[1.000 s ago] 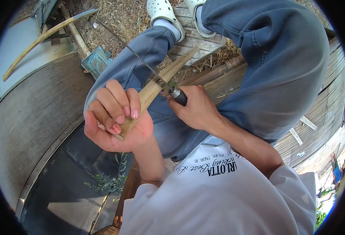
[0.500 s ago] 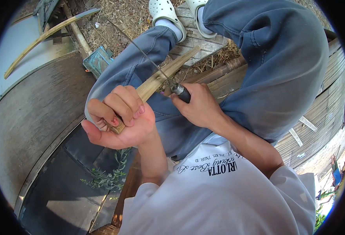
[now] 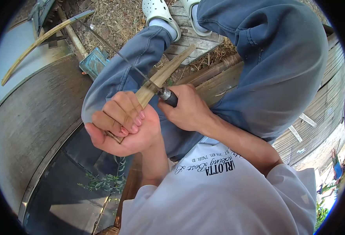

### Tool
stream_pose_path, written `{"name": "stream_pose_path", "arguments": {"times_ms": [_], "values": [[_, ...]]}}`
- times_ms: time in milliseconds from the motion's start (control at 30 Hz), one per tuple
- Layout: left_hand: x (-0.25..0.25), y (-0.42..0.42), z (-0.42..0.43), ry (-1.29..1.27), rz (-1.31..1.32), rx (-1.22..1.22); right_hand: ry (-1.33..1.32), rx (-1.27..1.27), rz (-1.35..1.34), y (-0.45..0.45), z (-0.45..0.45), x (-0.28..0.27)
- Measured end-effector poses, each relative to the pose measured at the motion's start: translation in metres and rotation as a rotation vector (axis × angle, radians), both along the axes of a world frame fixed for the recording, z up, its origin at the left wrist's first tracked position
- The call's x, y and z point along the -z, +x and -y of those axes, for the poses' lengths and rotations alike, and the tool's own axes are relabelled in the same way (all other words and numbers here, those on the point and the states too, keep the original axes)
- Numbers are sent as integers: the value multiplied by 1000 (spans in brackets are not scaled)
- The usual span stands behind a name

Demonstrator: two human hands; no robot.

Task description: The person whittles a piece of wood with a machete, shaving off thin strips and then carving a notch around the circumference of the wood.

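Note:
My left hand (image 3: pixel 123 123) is closed around the near end of a tapered strip of wood (image 3: pixel 170 70), which slants up and away toward my feet. The butt of the strip pokes out below my fingers. In my right hand (image 3: pixel 188 107) is the dark handle of a long, narrow knife (image 3: pixel 165 94) with a metal collar. Its thin blade stretches to the upper left and crosses the wood just beyond my left hand. Blade and wood appear to touch. Both hands are above my lap.
A curved wooden strip (image 3: pixel 39 41) lies at upper left on a pale surface, near a blue plastic object (image 3: pixel 94 62). Bamboo poles (image 3: pixel 219 68) run under my legs. A leafy plant (image 3: pixel 106 182) grows at lower left beside dark panels. My feet rest on a slatted board (image 3: pixel 180 23).
My right hand has drawn the knife back along the wood, nearer to my left hand. The left hand keeps its grip, with its fingers curled closer. The view has shifted slightly.

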State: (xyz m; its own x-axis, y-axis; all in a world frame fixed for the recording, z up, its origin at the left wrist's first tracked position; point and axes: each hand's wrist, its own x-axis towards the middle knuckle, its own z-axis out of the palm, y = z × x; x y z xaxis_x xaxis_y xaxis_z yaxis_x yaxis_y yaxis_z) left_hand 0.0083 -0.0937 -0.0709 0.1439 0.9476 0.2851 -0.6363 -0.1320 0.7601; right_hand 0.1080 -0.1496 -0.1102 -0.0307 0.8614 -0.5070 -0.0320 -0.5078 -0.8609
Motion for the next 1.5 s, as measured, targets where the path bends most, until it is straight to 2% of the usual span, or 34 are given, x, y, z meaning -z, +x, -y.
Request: {"name": "stream_pose_path", "arguments": {"times_ms": [267,367,433,633,733,800,867,900,933,1000,1067,1133,1233,1267,1333,1367,1500], "values": [[4,-14,4,-26,21,-99,14,-20,-13,-13,-6,17],[7,-23,10,-51,22,-156,40,-42,56,-24,-3,30],[10,-28,11,-60,28,-169,115,33,33,-29,-1,37],[12,-31,18,-23,47,-162,194,41,116,-33,8,27],[10,-16,23,-25,31,-185,113,-33,172,-21,9,22],[11,-19,23,-30,34,-177,66,2,235,-20,7,37],[10,-17,20,-19,47,-165,41,23,237,-16,2,38],[8,-16,20,-15,35,-152,188,114,231,-21,1,34],[9,-15,19,-14,25,-135,185,119,238,-21,3,29],[10,-10,14,-18,36,-159,151,-67,80,-17,7,18],[10,-13,15,-14,37,-172,71,-71,151,-19,3,35],[9,-18,15,-22,44,-195,202,166,168,-24,-3,46],[9,-15,20,-6,-23,-157,209,49,76,-20,3,25],[10,-14,21,-14,-22,-168,202,38,76,-18,2,31],[9,-12,21,-21,10,-182,-64,-56,155,-13,0,48],[9,-13,21,-14,11,-174,-19,27,164,-12,3,60],[8,-10,20,2,26,-155,102,82,171,-16,2,50]]}}
